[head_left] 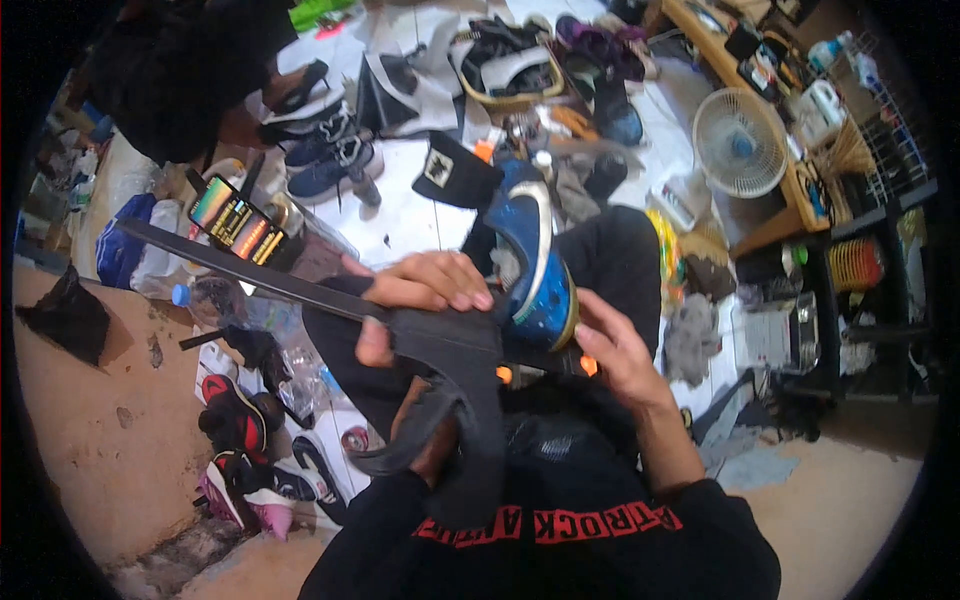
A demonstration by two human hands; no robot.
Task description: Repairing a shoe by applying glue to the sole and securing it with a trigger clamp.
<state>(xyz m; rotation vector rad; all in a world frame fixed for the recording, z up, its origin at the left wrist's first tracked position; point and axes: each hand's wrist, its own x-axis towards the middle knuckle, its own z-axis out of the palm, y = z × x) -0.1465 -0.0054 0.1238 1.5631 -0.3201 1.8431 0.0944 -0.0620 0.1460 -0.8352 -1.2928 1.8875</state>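
My left hand grips a black piece of sheet material, with a long narrow strip reaching to the upper left and curved cut-out parts hanging below. My right hand holds the lower end of a blue shoe with a pale curved band, its fingers curled at the yellowish sole edge. A black flap with a square patch stands at the shoe's far end. The black piece lies beside the shoe, just left of it. Small orange items show below the shoe, partly hidden.
A phone stands at the left near plastic bottles. Several shoes lie around the tiled floor, with a basket behind. At the right are a fan, a wooden bench and a dark rack. A person in black is at the upper left.
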